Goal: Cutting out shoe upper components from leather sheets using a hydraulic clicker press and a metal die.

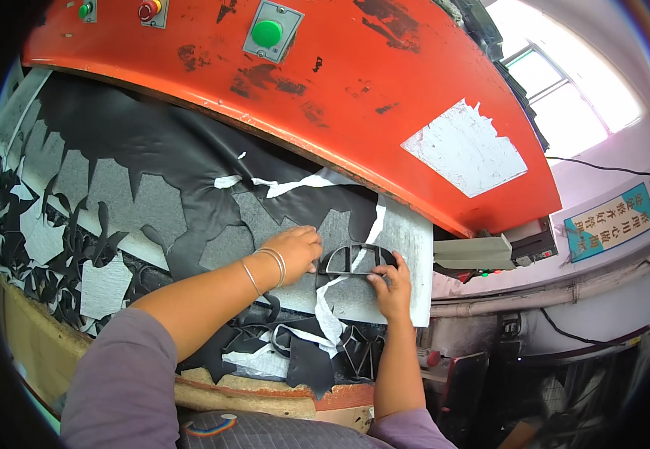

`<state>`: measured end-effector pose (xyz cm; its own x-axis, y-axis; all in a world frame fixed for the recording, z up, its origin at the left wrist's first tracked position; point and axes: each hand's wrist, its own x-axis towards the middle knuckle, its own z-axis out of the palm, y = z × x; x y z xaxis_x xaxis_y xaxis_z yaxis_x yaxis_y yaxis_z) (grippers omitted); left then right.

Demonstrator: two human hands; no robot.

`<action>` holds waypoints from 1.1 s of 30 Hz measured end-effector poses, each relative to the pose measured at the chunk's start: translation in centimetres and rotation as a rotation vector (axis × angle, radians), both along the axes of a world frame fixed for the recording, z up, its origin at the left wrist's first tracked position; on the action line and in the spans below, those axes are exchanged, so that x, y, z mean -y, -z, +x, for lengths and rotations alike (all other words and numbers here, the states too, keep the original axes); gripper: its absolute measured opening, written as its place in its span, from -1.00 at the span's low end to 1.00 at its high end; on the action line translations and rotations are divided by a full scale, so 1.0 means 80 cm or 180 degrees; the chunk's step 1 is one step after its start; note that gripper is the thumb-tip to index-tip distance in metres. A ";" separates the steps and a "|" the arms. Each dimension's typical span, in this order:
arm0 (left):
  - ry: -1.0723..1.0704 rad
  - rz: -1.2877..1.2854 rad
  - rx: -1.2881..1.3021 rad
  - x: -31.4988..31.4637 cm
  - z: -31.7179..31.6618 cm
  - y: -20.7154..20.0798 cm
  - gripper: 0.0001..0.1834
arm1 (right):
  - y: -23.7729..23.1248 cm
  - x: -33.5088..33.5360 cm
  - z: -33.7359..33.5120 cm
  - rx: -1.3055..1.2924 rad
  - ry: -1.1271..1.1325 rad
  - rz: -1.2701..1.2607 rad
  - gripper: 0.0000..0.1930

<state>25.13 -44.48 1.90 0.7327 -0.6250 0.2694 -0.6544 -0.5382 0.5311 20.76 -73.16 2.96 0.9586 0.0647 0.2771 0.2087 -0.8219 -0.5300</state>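
Note:
My right hand (394, 288) grips the right end of a black half-round cutting die (329, 263) with crossbars inside, its thumb and fingers at the rim. The die lies on a pale cutting board (407, 224), with a white torn strip (326, 310) running under and out from it. Left of the die, my left hand (295, 251) rests low over the board and the black sheet's cut edge, fingers bent and close together. What they pinch, if anything, is hidden. The black leather-like sheet (168, 142) spreads across the board, its near edge jagged from cut-outs.
Just beyond the board hangs an orange press beam (355, 97) with a green button (266, 34) and a red knob (147, 10). Black and white scraps (48, 239) heap at the left. More offcuts (310, 367) and another die (359, 355) lie along the near edge.

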 end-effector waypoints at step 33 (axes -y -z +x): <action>-0.1477 -0.0945 0.0314 -0.028 0.024 -0.026 -0.36 | 0.010 -0.056 0.148 0.0647 -0.0711 0.0189 -0.57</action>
